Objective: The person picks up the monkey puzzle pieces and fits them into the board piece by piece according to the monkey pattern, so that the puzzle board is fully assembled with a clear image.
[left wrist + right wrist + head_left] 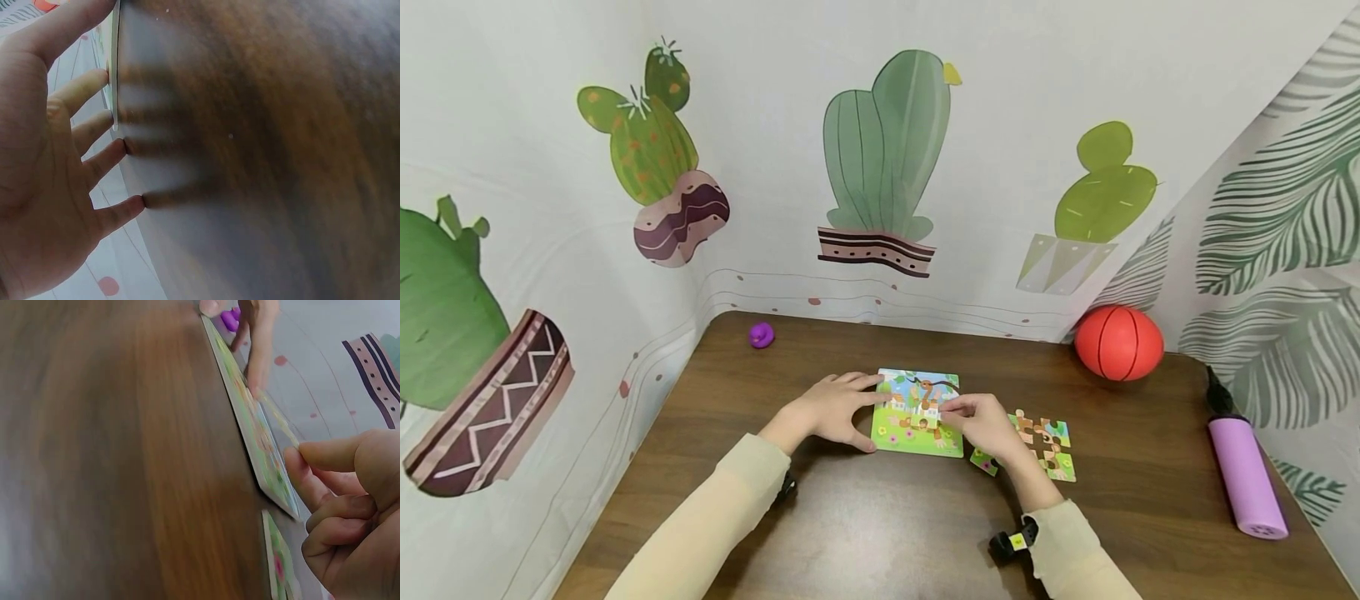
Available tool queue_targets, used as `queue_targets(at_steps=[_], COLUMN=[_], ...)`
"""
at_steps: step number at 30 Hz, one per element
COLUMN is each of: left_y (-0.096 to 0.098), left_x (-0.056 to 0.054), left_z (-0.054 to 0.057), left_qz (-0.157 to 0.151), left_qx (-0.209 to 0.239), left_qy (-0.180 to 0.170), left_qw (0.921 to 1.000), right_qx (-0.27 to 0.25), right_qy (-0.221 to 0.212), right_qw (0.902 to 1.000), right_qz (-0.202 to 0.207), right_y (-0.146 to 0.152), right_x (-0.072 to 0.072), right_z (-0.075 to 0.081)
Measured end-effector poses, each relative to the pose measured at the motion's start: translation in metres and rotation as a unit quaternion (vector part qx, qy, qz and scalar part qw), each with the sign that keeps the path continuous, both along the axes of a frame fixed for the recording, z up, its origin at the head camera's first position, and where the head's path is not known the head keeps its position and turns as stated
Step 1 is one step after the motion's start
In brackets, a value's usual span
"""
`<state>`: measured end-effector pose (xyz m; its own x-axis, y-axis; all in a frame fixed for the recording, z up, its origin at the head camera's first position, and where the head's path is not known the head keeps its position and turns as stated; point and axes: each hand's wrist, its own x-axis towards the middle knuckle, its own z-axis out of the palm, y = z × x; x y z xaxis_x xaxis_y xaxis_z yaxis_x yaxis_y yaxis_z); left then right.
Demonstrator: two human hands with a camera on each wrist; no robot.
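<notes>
A picture puzzle board with a green and blue scene lies flat on the table. My left hand is spread at its left side, fingertips and thumb at the edge. The left wrist view shows that hand's straight fingers, some of them down at the table. Over the right part of the board, my right hand pinches a thin puzzle piece between thumb and index finger. The piece is tilted and seen nearly edge-on in the right wrist view. Several loose puzzle pieces lie right of the board, partly hidden by the right hand.
A small purple toy duck sits at the back left. Toward the back right rests a red ball, and a lilac pump lies along the right side. Behind the table hangs a cactus-print cloth.
</notes>
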<state>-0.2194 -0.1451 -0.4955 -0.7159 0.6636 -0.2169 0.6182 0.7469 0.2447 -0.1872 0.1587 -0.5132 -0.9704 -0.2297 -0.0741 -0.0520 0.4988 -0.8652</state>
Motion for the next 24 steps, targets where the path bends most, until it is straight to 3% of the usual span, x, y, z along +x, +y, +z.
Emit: queue_targets(at_steps=[9, 24], left_y=[0.001, 0.001], left_x=[-0.001, 0.000], left_z=[0.000, 0.000], left_qz=[0.003, 0.001], left_qx=[-0.007, -0.005], left_qy=[-0.002, 0.000], left_qw=[1.0000, 1.0000], right_qx=[-0.018, 0.008], right_qy=[-0.027, -0.032], right_qw=[0.9995, 0.9994], right_qz=[-0.004, -0.011], right_y=[-0.023, -0.051], right_x=[-0.002, -0.012], right_z=[-0.004, -0.002])
